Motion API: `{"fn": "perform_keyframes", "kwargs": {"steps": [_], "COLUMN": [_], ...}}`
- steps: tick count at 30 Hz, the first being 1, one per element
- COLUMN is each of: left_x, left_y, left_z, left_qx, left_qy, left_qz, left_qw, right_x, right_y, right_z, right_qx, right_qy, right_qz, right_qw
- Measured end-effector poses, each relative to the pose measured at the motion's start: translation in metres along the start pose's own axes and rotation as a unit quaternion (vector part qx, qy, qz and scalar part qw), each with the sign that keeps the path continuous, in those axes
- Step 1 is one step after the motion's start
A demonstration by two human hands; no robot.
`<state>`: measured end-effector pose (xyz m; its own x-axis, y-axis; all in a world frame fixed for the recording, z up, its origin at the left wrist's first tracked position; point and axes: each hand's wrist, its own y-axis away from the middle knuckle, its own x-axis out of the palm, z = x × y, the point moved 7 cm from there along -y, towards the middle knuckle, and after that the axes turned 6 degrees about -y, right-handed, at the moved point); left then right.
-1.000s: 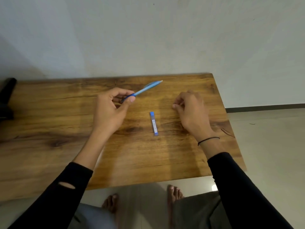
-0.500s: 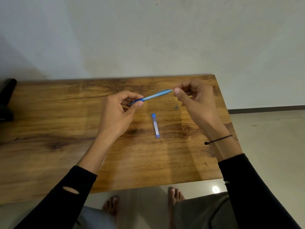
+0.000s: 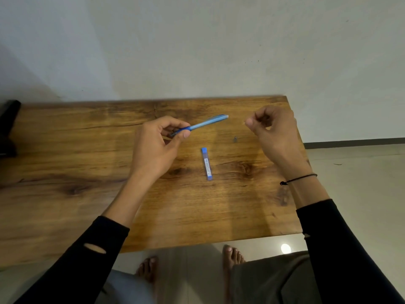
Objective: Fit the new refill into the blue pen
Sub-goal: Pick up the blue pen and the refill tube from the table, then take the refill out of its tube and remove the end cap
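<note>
Wooden table with visible grain stands against a plain pale wall; a dark object sits at its 9 o'clock edge. Left hand is raised over the table centre, thumb and fingers pinched on the dark-blue grip end of the blue pen. The pen's light-blue barrel projects from that pinch toward 2 o'clock, its far end free and touching nothing. Right hand is held at 3 o'clock of the pen's far end, apart from it, fingers curled narrow with thumb against fingertips; whether anything lies in that pinch cannot be told. Blue refill tube lies flat on the table between the two hands, at 6 o'clock of the pen, lengthwise toward the person, touched by neither hand. One small dark part rests on the table below the right hand's fingers, near the tube's far end. Both forearms wear black sleeves; the right wrist carries a thin black band.
</note>
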<state>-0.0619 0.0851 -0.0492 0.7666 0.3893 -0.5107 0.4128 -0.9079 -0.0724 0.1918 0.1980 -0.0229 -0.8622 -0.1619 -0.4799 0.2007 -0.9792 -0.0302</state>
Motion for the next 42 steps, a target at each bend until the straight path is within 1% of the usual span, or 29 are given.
{"fn": "perform_keyframes", "kwargs": {"steps": [3, 4, 8, 10, 13, 16, 18, 21, 24, 26, 29, 31, 34, 36, 39, 42], "left_x": [-0.003, -0.003, 0.0, 0.0, -0.004, -0.006, -0.005, -0.004, -0.002, -0.002, -0.003, -0.003, -0.005, -0.008, -0.006, 0.002], "left_y": [-0.002, -0.002, -0.001, -0.001, 0.0, 0.001, 0.001, 0.004, 0.007, 0.008, 0.008, 0.008, 0.006, 0.005, 0.009, 0.011], "left_z": [0.003, 0.003, 0.001, 0.001, 0.004, 0.004, 0.003, 0.004, 0.001, -0.001, -0.003, -0.004, -0.007, -0.015, -0.027, -0.029], "left_qx": [0.0, 0.001, 0.004, -0.002, -0.018, -0.018, -0.019, -0.026, -0.03, -0.032, -0.024, -0.023, -0.02, 0.016, 0.073, 0.071], "left_qy": [-0.016, -0.021, -0.028, -0.036, -0.062, -0.156, -0.197, -0.236, -0.255, -0.266, -0.273, -0.275, -0.258, -0.22, -0.146, -0.097], "left_qz": [-0.007, -0.006, -0.001, 0.003, -0.005, -0.025, -0.032, -0.044, -0.052, -0.055, -0.058, -0.049, -0.049, -0.069, -0.069, -0.053], "left_qw": [1.0, 1.0, 1.0, 0.999, 0.998, 0.987, 0.98, 0.97, 0.965, 0.962, 0.96, 0.96, 0.965, 0.973, 0.984, 0.991], "right_x": [0.005, 0.007, 0.009, 0.007, 0.002, -0.008, -0.008, 0.005, 0.028, 0.051, 0.084, 0.093, 0.092, 0.089, 0.079, 0.071], "right_y": [0.003, 0.004, 0.006, 0.007, 0.005, 0.004, 0.006, 0.012, 0.026, 0.04, 0.063, 0.068, 0.064, 0.058, 0.046, 0.036], "right_z": [-0.012, -0.015, -0.02, -0.02, -0.019, -0.01, -0.002, 0.011, 0.024, 0.03, 0.033, 0.028, 0.021, 0.02, 0.022, 0.02], "right_qx": [0.036, 0.044, 0.066, 0.071, 0.068, 0.042, 0.023, 0.003, -0.002, -0.003, -0.027, -0.022, 0.005, 0.024, 0.037, 0.046], "right_qy": [0.094, 0.116, 0.168, 0.172, 0.147, 0.112, 0.097, 0.083, 0.087, 0.134, 0.254, 0.268, 0.258, 0.218, 0.118, -0.013], "right_qz": [0.051, 0.058, 0.04, 0.025, -0.004, -0.054, -0.064, -0.042, -0.001, 0.039, 0.096, 0.113, 0.121, 0.119, 0.084, 0.061], "right_qw": [0.994, 0.991, 0.983, 0.982, 0.987, 0.991, 0.993, 0.996, 0.996, 0.99, 0.962, 0.957, 0.959, 0.968, 0.989, 0.997]}}
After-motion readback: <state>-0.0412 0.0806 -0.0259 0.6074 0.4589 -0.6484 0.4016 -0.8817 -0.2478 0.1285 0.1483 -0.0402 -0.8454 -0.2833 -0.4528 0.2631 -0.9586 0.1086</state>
